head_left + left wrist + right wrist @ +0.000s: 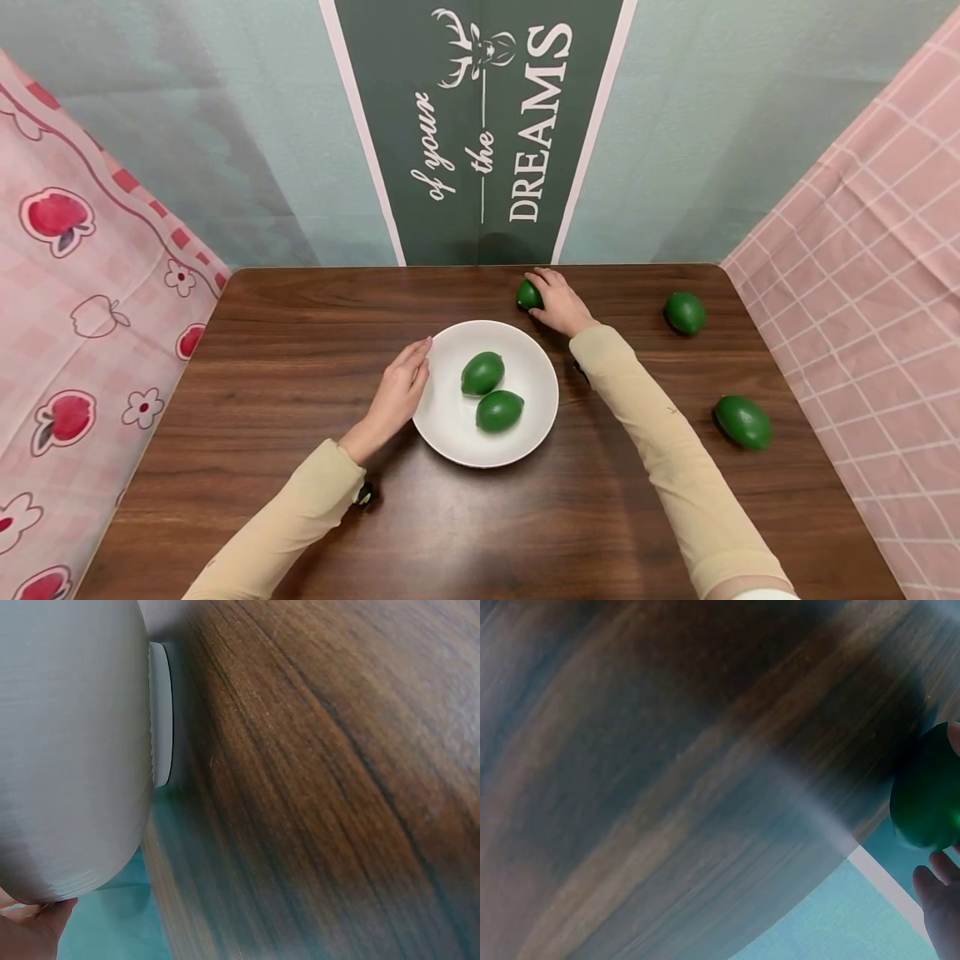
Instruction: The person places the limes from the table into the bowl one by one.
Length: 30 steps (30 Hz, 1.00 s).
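At the back of the table my right hand (561,304) grips a green lime (528,294), thumb on the near side and fingers over the far side. The right wrist view catches this lime (928,791) at its right edge, fingertips against it. My left hand (397,392) rests with extended fingers along the left rim of a white bowl (540,400). From the left wrist, the bowl's outer wall (71,750) fills the left side, with fingers touching it low down. Inside the bowl lie two limes, one farther back (482,372) and one nearer (499,411).
On the right of the brown wooden table (285,350) lie two more limes, one toward the back (685,312) and one nearer (742,422). A printed curtain (480,125) hangs behind the table's back edge, with patterned pink cloths at both sides.
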{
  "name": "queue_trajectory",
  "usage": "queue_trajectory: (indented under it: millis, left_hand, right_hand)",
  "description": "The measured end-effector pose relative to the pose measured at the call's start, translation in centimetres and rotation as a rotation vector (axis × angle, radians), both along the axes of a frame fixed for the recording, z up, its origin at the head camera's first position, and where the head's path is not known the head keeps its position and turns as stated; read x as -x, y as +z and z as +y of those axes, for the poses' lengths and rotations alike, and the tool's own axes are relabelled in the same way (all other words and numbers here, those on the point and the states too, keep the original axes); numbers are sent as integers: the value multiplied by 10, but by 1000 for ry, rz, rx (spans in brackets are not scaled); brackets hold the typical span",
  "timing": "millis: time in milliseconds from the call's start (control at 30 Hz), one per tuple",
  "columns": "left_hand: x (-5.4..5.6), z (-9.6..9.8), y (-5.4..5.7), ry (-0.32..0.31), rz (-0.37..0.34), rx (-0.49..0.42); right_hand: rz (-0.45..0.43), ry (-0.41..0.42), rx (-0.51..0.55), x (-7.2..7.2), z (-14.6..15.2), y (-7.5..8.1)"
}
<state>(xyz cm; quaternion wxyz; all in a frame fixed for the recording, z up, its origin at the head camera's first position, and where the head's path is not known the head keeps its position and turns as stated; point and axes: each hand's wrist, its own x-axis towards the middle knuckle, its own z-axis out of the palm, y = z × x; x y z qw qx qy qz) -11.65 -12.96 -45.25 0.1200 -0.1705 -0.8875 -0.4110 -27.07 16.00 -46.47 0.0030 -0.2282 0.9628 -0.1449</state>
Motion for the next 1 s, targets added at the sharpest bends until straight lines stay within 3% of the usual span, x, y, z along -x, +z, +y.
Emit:
queue_trajectory:
  millis: [400,733,1000]
  left_hand:
    - [-1,0,0,5,-2,-1]
    - [-1,1,0,6,-1,-11]
    - [-1,1,0,4,1,-11]
  right_hand:
    - [-67,-94,49,-3,0,0]
    - [-75,-96,49,-3,0,-3]
    - [-147,-112,53,-8,-1,-5]
